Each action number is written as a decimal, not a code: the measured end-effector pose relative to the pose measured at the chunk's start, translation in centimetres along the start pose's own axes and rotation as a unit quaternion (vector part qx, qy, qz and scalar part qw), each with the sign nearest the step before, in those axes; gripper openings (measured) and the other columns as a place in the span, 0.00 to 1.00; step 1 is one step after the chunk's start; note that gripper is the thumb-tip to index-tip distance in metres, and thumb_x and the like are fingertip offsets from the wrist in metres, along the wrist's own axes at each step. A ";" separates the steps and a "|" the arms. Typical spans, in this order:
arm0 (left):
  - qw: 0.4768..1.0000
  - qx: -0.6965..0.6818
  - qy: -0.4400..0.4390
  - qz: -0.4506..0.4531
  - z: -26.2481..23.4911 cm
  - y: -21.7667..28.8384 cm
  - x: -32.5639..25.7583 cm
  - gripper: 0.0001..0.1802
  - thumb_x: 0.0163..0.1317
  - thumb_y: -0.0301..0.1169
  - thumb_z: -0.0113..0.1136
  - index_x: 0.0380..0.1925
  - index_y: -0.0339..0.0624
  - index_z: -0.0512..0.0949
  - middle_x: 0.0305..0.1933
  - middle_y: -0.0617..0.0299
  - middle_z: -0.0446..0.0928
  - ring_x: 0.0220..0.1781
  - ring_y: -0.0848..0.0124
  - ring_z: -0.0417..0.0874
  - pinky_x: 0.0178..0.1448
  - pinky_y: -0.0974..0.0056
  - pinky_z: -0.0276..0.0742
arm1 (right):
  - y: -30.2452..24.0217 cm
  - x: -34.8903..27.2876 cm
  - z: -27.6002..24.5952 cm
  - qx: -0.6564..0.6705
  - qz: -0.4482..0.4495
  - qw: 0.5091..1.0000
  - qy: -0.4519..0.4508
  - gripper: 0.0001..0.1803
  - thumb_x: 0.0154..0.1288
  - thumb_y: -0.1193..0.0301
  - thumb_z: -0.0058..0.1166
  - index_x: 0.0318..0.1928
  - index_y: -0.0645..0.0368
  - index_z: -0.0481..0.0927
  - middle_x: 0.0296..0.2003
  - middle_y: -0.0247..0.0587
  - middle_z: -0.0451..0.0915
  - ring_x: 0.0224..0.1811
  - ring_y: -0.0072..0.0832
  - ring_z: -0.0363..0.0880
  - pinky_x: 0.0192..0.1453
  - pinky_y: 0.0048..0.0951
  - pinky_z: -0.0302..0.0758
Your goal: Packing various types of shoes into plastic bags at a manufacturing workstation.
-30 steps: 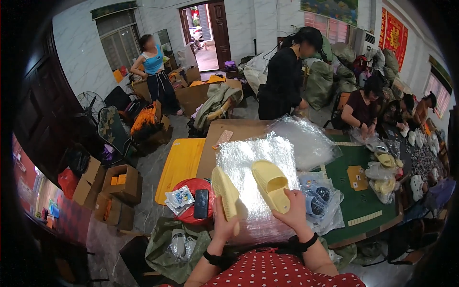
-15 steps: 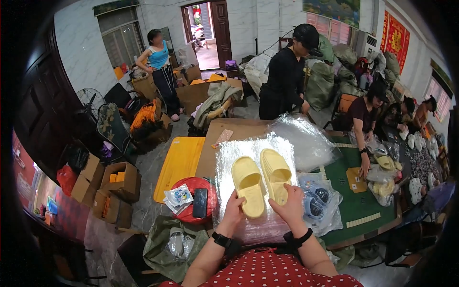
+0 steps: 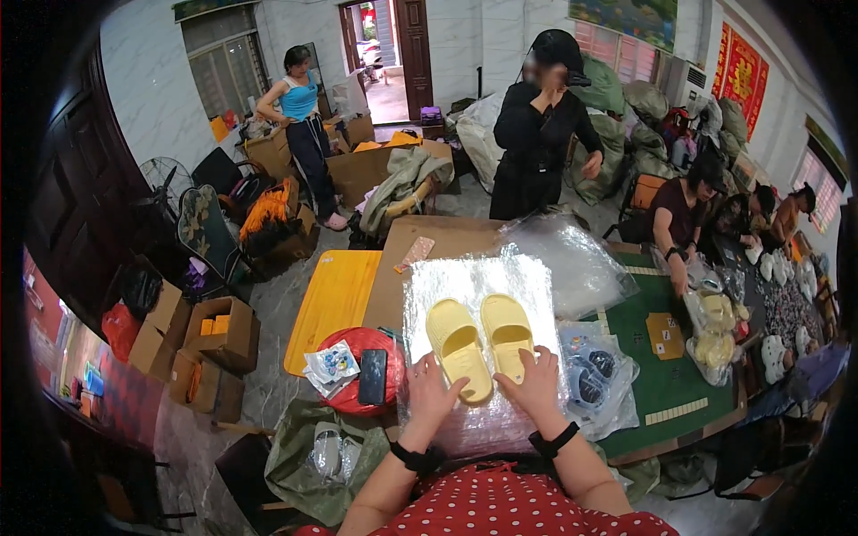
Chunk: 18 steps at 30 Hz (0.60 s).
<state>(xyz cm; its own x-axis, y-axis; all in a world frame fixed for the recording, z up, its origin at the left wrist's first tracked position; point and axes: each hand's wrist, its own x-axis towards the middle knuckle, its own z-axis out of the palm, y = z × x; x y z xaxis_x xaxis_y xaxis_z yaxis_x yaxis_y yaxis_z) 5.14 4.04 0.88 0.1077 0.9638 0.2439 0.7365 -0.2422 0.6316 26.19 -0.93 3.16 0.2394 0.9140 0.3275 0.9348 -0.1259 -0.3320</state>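
Note:
A pair of pale yellow slide slippers lies side by side, toes away from me, on a sheet of clear, shiny plastic (image 3: 483,272). My left hand (image 3: 433,393) is beside the heel of the left slipper (image 3: 457,347), its fingers apart and the thumb at the slipper's edge. Around the heel of the right slipper (image 3: 508,336) my right hand (image 3: 534,386) is spread, thumb on the inner side and fingers along the outer side. Neither hand is closed around a slipper. A dark band sits on each of my wrists.
Bagged blue shoes (image 3: 594,371) lie just right of the plastic. On the left, a red round stool (image 3: 344,404) carries a dark phone (image 3: 373,377) and small packets, beside a yellow board (image 3: 332,299). Several people work or stand around; open cardboard boxes (image 3: 223,332) stand at left.
The slippers have come down onto the plastic and my fingers have loosened from their heels. Across the table, the person in black has straightened up and raised a hand to the face.

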 end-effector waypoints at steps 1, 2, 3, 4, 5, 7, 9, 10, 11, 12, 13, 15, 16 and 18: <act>0.998 0.031 -0.037 0.045 -0.3 -0.7 -0.3 0.48 0.52 0.47 0.71 0.64 0.27 0.61 0.60 0.36 0.70 0.65 0.38 0.65 0.68 0.47 0.63 | 0.3 0.6 0.0 0.037 -0.022 0.999 -0.023 0.39 0.54 0.45 0.64 0.54 0.64 0.77 0.52 0.56 0.70 0.54 0.49 0.67 0.57 0.47 0.69; 0.991 0.063 -0.074 0.088 -0.6 -1.2 -0.9 0.47 0.52 0.50 0.71 0.63 0.29 0.64 0.61 0.37 0.70 0.65 0.39 0.65 0.69 0.46 0.62 | 0.3 1.0 0.2 0.074 -0.044 0.995 -0.046 0.36 0.56 0.46 0.63 0.53 0.65 0.77 0.50 0.55 0.72 0.52 0.48 0.69 0.56 0.46 0.70; 0.993 0.025 -0.078 0.086 -0.2 -1.8 -1.2 0.48 0.51 0.52 0.71 0.63 0.29 0.65 0.64 0.41 0.69 0.69 0.39 0.63 0.71 0.46 0.60 | 0.0 1.4 0.5 0.074 -0.046 0.995 -0.048 0.36 0.56 0.46 0.63 0.53 0.65 0.77 0.50 0.55 0.72 0.52 0.48 0.69 0.56 0.46 0.70; 0.993 0.025 -0.078 0.084 0.1 -2.2 -1.5 0.48 0.51 0.52 0.71 0.63 0.29 0.65 0.64 0.41 0.69 0.69 0.39 0.63 0.71 0.46 0.60 | -0.3 1.9 0.9 0.079 -0.035 0.993 -0.082 0.35 0.57 0.47 0.62 0.51 0.65 0.77 0.48 0.55 0.73 0.51 0.48 0.71 0.55 0.45 0.71; 0.992 0.022 -0.082 0.089 0.4 -2.5 -1.6 0.49 0.51 0.53 0.70 0.64 0.29 0.64 0.65 0.41 0.68 0.70 0.40 0.62 0.72 0.46 0.59 | -0.7 2.6 1.5 0.083 -0.025 0.989 -0.116 0.33 0.58 0.48 0.62 0.50 0.66 0.77 0.46 0.55 0.74 0.50 0.48 0.72 0.53 0.44 0.73; 0.991 0.029 -0.087 0.093 1.0 -2.9 -1.9 0.52 0.52 0.54 0.69 0.68 0.31 0.61 0.69 0.42 0.66 0.72 0.41 0.60 0.73 0.47 0.58 | -1.4 3.7 2.9 0.088 -0.036 0.990 -0.101 0.33 0.58 0.47 0.62 0.49 0.67 0.77 0.46 0.56 0.74 0.50 0.49 0.73 0.52 0.44 0.74; 0.990 0.031 -0.098 0.096 1.0 -3.0 -2.0 0.52 0.52 0.53 0.70 0.69 0.33 0.60 0.70 0.45 0.65 0.72 0.42 0.60 0.74 0.47 0.57 | -2.1 4.9 4.2 0.098 -0.054 0.991 -0.074 0.33 0.59 0.46 0.61 0.45 0.68 0.77 0.43 0.56 0.75 0.48 0.50 0.75 0.50 0.45 0.75; 0.988 0.033 -0.108 0.101 0.9 -2.9 -1.9 0.51 0.52 0.52 0.70 0.70 0.35 0.60 0.71 0.47 0.64 0.73 0.43 0.59 0.74 0.47 0.56 | -2.4 5.5 4.7 0.098 -0.057 0.991 -0.074 0.33 0.59 0.46 0.61 0.45 0.68 0.77 0.43 0.56 0.75 0.48 0.50 0.75 0.50 0.45 0.75; 0.987 0.039 -0.120 0.097 0.4 -2.3 -2.0 0.51 0.52 0.52 0.70 0.70 0.37 0.60 0.72 0.48 0.63 0.73 0.43 0.58 0.75 0.47 0.56 | -2.8 6.1 5.1 0.079 -0.030 0.991 -0.105 0.32 0.58 0.46 0.61 0.44 0.68 0.78 0.42 0.56 0.76 0.47 0.50 0.76 0.49 0.45 0.76; 0.987 0.038 -0.120 0.096 0.4 -2.3 -2.0 0.51 0.52 0.52 0.70 0.70 0.37 0.60 0.72 0.48 0.63 0.73 0.43 0.58 0.75 0.47 0.56 | -3.0 6.5 5.7 0.061 -0.004 0.989 -0.136 0.32 0.58 0.46 0.61 0.42 0.68 0.78 0.41 0.56 0.76 0.46 0.50 0.77 0.48 0.46 0.76; 0.987 0.037 -0.122 0.099 0.5 -2.4 -2.0 0.51 0.52 0.52 0.70 0.70 0.37 0.59 0.72 0.49 0.63 0.73 0.43 0.58 0.75 0.47 0.55 | -2.8 6.3 6.6 0.061 -0.014 0.995 -0.080 0.29 0.59 0.47 0.60 0.38 0.66 0.79 0.39 0.57 0.77 0.42 0.51 0.78 0.45 0.47 0.76; 0.987 0.036 -0.120 0.098 0.4 -2.8 -2.2 0.51 0.52 0.52 0.70 0.70 0.38 0.59 0.72 0.49 0.63 0.74 0.43 0.58 0.75 0.47 0.55 | -2.4 6.5 8.1 0.079 -0.011 0.994 -0.074 0.28 0.60 0.49 0.59 0.37 0.66 0.79 0.39 0.57 0.77 0.42 0.51 0.78 0.45 0.46 0.76; 0.986 0.033 -0.125 0.104 0.3 -2.9 -2.3 0.51 0.52 0.53 0.69 0.70 0.38 0.59 0.72 0.49 0.63 0.74 0.43 0.57 0.75 0.46 0.54 | -2.0 6.6 8.6 0.097 -0.004 0.993 -0.066 0.26 0.61 0.50 0.58 0.36 0.66 0.79 0.38 0.57 0.78 0.41 0.51 0.78 0.45 0.46 0.76; 0.985 0.030 -0.128 0.109 -0.5 -2.6 -2.5 0.51 0.53 0.54 0.69 0.70 0.39 0.59 0.73 0.49 0.62 0.75 0.43 0.56 0.75 0.45 0.53 | -1.7 6.6 7.8 0.104 -0.004 0.992 -0.072 0.20 0.64 0.57 0.56 0.34 0.65 0.78 0.37 0.55 0.78 0.41 0.50 0.79 0.45 0.46 0.77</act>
<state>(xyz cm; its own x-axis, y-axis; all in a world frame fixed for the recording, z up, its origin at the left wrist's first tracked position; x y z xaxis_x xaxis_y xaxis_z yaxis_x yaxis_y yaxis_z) 2.60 2.26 -1.02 0.4269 0.8882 0.1698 0.7146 -0.4464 0.5387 24.13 8.36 -1.00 0.1774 0.9624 0.2057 0.8589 -0.0494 -0.5098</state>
